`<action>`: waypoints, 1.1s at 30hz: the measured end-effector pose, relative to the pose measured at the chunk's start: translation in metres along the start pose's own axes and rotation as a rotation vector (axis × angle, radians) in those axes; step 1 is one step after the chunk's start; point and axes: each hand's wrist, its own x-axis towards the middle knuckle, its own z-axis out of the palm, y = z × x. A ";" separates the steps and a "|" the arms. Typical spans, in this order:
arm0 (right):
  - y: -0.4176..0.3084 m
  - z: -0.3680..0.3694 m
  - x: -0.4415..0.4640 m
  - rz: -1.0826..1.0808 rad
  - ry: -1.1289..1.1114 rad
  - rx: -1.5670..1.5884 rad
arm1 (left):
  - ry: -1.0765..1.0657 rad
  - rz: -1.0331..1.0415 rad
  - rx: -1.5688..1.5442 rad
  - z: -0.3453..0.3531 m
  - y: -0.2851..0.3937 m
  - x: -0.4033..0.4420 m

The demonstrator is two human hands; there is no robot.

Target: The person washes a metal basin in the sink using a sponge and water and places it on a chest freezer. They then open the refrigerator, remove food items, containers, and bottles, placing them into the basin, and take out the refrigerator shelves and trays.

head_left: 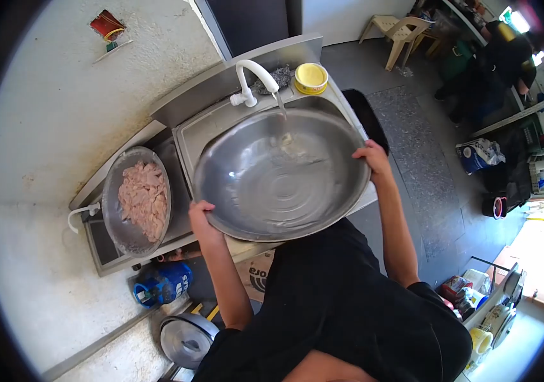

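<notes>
A large round metal basin (pixel 342 191) is held between my two hands over the sink (pixel 189 135). My left hand (pixel 202 215) grips its rim at the near left, thumb on top. On the right side, my right hand (pixel 372 158) clasps the rim in the same way. Water runs from the white faucet (pixel 250 71) into the basin, and a shallow layer of water covers its bottom. The fingers beneath the rim are hidden on both sides.
Left of the sink, a second metal basin (pixel 114 213) holds raw pale-pink meat (pixel 143 200). A yellow tub (pixel 311 77) and a grey scouring pad (pixel 273 81) stand behind the faucet. A blue gas cylinder (pixel 169 284) and a lidded pot (pixel 186 340) are below left. A person (pixel 498 63) is at far right.
</notes>
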 end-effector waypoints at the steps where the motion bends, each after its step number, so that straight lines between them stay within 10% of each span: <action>1: -0.017 0.000 -0.010 -0.082 0.031 -0.009 | -0.007 -0.120 0.050 -0.012 -0.021 0.009; 10: -0.094 0.079 -0.108 -0.602 0.142 -0.190 | -0.357 -0.944 0.001 -0.026 -0.210 0.074; 19: -0.121 0.133 -0.181 -0.996 0.430 -0.770 | -0.515 -0.436 -0.297 0.078 -0.245 0.199; 26: -0.132 0.127 -0.220 -1.149 0.728 -0.994 | -0.176 -0.644 -0.151 0.155 -0.179 0.251; 33: -0.127 0.102 -0.238 -1.185 0.908 -1.065 | -0.081 -0.386 -0.333 0.170 -0.194 0.272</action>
